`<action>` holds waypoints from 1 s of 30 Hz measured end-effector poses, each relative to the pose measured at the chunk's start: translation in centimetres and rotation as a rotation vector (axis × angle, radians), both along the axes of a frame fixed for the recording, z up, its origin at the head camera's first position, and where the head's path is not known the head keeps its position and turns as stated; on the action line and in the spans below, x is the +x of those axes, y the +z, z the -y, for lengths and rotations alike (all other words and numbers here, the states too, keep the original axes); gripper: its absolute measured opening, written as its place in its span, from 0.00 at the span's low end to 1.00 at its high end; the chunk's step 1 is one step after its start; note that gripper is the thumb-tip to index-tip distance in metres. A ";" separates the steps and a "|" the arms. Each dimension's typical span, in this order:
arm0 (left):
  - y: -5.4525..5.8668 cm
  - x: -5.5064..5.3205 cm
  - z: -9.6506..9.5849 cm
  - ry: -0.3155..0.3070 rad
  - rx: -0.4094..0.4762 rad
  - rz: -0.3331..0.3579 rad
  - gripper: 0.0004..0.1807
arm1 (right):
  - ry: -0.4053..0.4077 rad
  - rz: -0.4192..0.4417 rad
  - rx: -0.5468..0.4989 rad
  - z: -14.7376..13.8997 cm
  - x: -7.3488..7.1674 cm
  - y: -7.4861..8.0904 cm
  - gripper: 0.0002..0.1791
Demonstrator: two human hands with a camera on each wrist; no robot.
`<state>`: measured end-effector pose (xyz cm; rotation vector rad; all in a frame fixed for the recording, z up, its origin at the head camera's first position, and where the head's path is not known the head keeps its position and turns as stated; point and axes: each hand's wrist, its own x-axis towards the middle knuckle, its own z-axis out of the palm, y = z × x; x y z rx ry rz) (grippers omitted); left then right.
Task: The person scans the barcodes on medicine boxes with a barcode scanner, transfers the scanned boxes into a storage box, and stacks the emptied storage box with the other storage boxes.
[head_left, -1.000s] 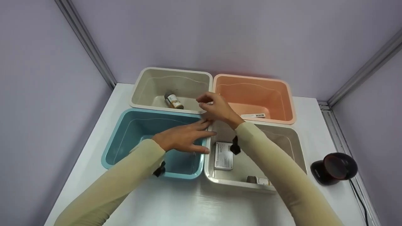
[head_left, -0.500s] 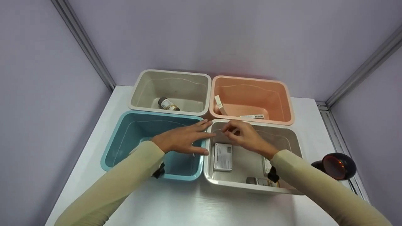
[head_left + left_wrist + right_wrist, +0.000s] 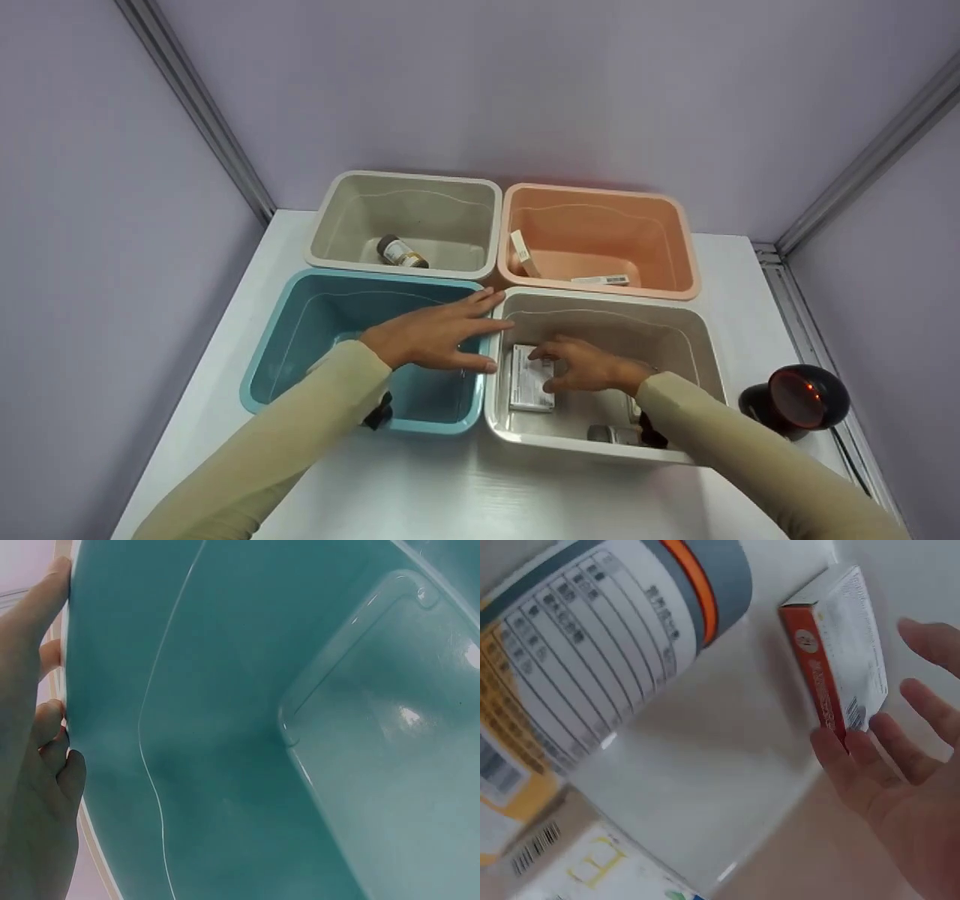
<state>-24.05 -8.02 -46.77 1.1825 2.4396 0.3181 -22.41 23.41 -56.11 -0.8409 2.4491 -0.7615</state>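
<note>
My left hand lies with spread fingers over the right rim of the blue bin, where it meets the front grey bin. Inside that grey bin, my right hand reaches over a flat white carton with printed text. In the right wrist view this carton shows a red-orange side, and my fingertips are at its edge; the fingers stay spread, and contact is hard to tell. A bottle with an orange band and another box marked with a yellow E lie in the same bin.
Behind stand a grey bin holding a dark-capped bottle and an orange bin holding two slim white boxes, one leaning, one flat. A black device with a red glow and cable stands at right.
My right hand has come back from above the rear bins and down into the front grey bin, its fingers spreading. One slim box now leans in the orange bin. My left hand has stayed put.
</note>
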 end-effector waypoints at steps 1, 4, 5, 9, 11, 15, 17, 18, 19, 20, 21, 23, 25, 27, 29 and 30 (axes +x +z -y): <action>0.0 0.0 0.0 0.003 -0.002 0.000 0.45 | 0.015 -0.029 0.039 0.0 -0.1 -0.1 0.31; -0.1 0.0 0.0 0.010 -0.002 0.003 0.45 | 0.082 -0.163 0.124 0.2 -0.1 -0.3 0.33; -0.1 0.0 0.0 0.012 -0.001 0.004 0.45 | 0.113 -0.212 0.148 0.3 0.0 -0.3 0.34; -0.1 0.0 0.1 0.017 -0.006 -0.002 0.45 | 0.209 -0.323 0.239 0.5 0.3 -0.4 0.41; -0.1 0.0 0.0 0.018 -0.002 -0.004 0.45 | 0.224 -0.319 0.281 0.6 0.4 -0.3 0.41; -0.1 0.1 0.0 0.020 -0.001 0.002 0.45 | 0.218 -0.277 0.315 0.6 0.5 -0.2 0.36; 0.0 0.1 0.0 0.021 -0.006 0.003 0.45 | 0.218 -0.272 0.304 0.6 0.3 -0.4 0.34; -0.1 0.1 0.0 0.018 -0.004 0.002 0.45 | 0.217 -0.262 0.291 0.6 0.1 -0.5 0.33; -0.2 0.1 0.0 0.018 -0.002 0.001 0.45 | 0.217 -0.256 0.278 0.6 0.0 -0.6 0.33; -0.2 0.0 0.0 0.017 0.004 0.001 0.45 | 0.218 -0.246 0.265 0.7 -0.1 -0.7 0.35; -0.3 0.1 0.1 0.017 0.006 -0.002 0.45 | 0.216 -0.225 0.256 0.8 -0.2 -0.7 0.37; -0.3 0.1 0.1 0.017 0.007 -0.009 0.45 | 0.212 -0.182 0.245 1.0 -0.4 -0.8 0.43; -0.3 0.1 0.1 0.023 0.009 -0.008 0.45 | 0.204 -0.131 0.257 1.2 -0.4 -0.6 0.51; -0.3 0.1 0.1 0.022 0.005 -0.009 0.45 | 0.203 -0.108 0.283 1.2 -0.5 -0.5 0.55; -0.3 0.1 0.1 0.021 0.003 -0.009 0.45 | 0.215 -0.126 0.296 1.2 -0.6 -0.2 0.54; -0.2 0.1 0.1 0.021 0.005 -0.006 0.45 | 0.224 -0.142 0.295 1.2 -0.6 0.1 0.52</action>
